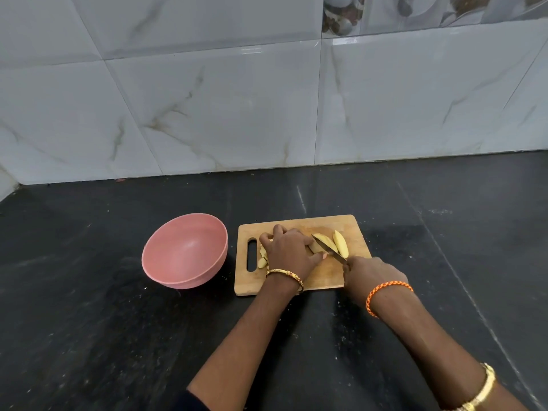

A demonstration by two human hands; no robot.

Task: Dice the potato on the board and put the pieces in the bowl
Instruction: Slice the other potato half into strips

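Tiled kitchen corner with a dark stone counter

A glossy wall of large white marble-look tiles with grey-brown veins [225,114] fills the upper half of the view, divided by thin grout lines and catching soft highlights. Along its top edge runs a band of decorative printed tiles with brown and cream motifs [344,16], too blurred to read. Below, a black polished stone countertop with faint pale speckles and streaks [103,336] meets the wall in a straight seam; a second wall joins at the far left corner.
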